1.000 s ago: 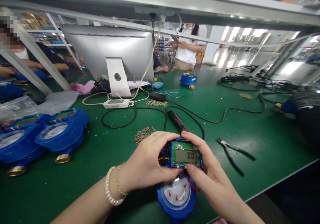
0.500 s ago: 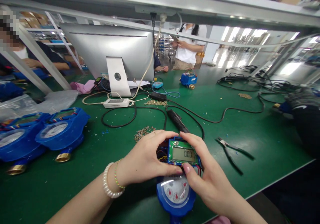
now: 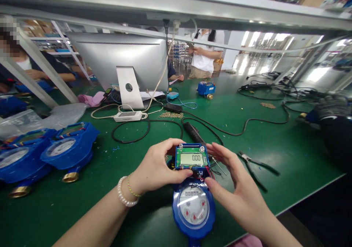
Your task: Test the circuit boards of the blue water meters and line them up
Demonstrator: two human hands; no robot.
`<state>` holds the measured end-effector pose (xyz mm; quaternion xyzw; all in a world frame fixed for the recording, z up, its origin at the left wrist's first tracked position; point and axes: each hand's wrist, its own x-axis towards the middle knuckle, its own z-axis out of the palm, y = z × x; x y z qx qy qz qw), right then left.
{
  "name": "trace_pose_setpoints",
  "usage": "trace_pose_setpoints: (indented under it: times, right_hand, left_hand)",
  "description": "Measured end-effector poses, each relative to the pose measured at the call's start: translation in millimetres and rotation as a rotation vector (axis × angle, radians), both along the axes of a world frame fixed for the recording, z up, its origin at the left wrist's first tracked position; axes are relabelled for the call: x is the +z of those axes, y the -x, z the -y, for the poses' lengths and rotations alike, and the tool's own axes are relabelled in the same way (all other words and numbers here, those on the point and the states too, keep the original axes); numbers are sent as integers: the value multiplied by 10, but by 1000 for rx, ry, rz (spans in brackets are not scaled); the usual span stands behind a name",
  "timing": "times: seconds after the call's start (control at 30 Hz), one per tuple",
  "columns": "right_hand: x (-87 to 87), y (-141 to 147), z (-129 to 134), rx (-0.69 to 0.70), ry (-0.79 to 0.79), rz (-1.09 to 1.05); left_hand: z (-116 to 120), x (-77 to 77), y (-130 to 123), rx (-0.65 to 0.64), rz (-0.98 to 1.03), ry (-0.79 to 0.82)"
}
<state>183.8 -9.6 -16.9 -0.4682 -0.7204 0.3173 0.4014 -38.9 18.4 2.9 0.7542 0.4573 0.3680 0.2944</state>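
Note:
A blue meter [image 3: 193,206] with a clear round dial stands at the table's near edge. Above its dial is a green circuit board with a lit display [image 3: 191,159] reading 0.00, set in a blue frame with coloured wires below it. My left hand [image 3: 161,164] grips the frame's left side, thumb along the lower edge, fingers behind. Beside the right side, my right hand [image 3: 232,177] is open, its fingers apart and its thumb near the red wires. A black electric screwdriver [image 3: 193,132] lies just behind the display.
Cutting pliers [image 3: 254,168] lie on the right of the green table [image 3: 297,173]. Two blue meters [image 3: 68,144] sit left. A monitor [image 3: 121,60], screws [image 3: 171,114], cables and another blue meter [image 3: 206,88] are behind. A gloved hand [image 3: 332,107] is far right; people stand beyond.
The display part has tilted and shifted up and left, uncovering more of the dial and wires. My right hand has let go of it and opened.

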Motion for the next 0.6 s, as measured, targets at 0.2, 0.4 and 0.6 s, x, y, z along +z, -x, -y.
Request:
trace_pose_setpoints:
  times: [0.2,0.4,0.6]
  right_hand:
    - [13,-21,46,-108,-156,158]
    - [61,-28,-55,-11,-33,47]
    - [70,-14,-236,56,9,-23]
  left_hand:
    - [4,-34,-43,67,-38,-63]
    - [4,-39,-31,100,-87,-115]
    - [-19,-82,-1,142,-130,-147]
